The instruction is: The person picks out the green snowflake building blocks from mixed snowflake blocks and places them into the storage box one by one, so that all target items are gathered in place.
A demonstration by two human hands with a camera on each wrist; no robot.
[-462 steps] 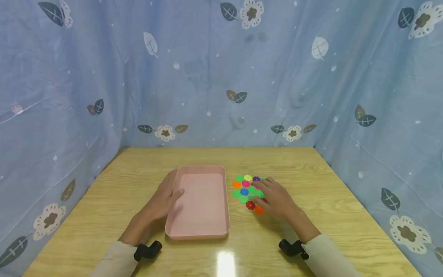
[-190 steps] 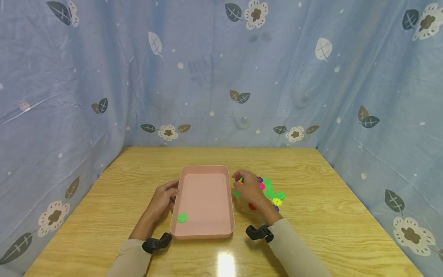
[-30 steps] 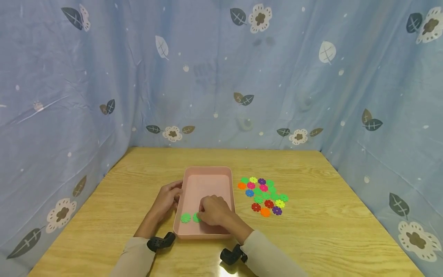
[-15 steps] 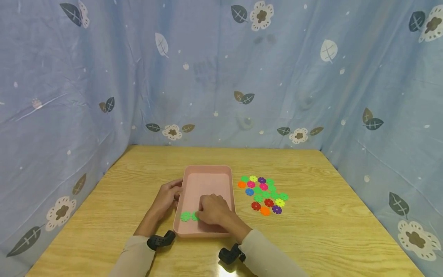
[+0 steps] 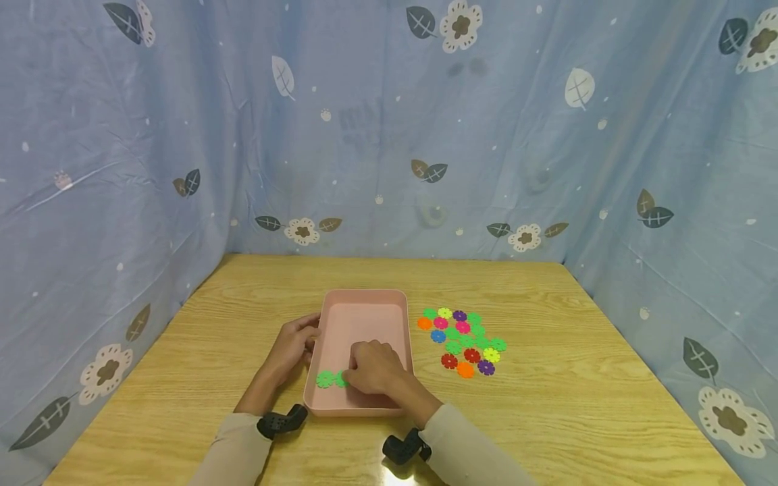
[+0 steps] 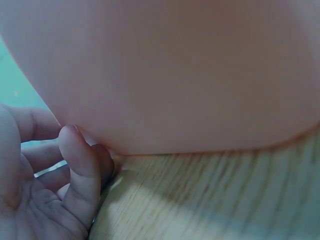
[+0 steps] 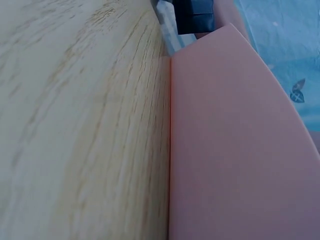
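Observation:
A pink tray [image 5: 365, 297] lies on the table, and my left hand [image 5: 292, 347] rests along its left wall from outside. In the left wrist view, bent thumb and fingertips [image 6: 77, 145] touch the wall near its corner, with nothing gripped. Inside the tray my right hand [image 5: 375, 368] has its fingers curled, its tips pinching a green snowflake disc [image 5: 341, 379] near the front. That disc's edge meets another green snowflake disc [image 5: 325, 379] to its left. Part of the pinched disc is hidden under the hand. The right wrist view shows only the tray's outer wall [image 7: 235, 150].
Several loose snowflake discs in green, yellow, purple, pink, blue, orange and red, among them a blue disc [image 5: 438, 336], lie flat to the right of the tray. The wooden table [image 5: 577, 378] ends at a blue patterned curtain [image 5: 389, 135] behind and at both sides.
Since the older frames, my right hand has come from the loose discs into the tray, where a second green disc now lies. Over the last second it slid that disc slightly left against the first.

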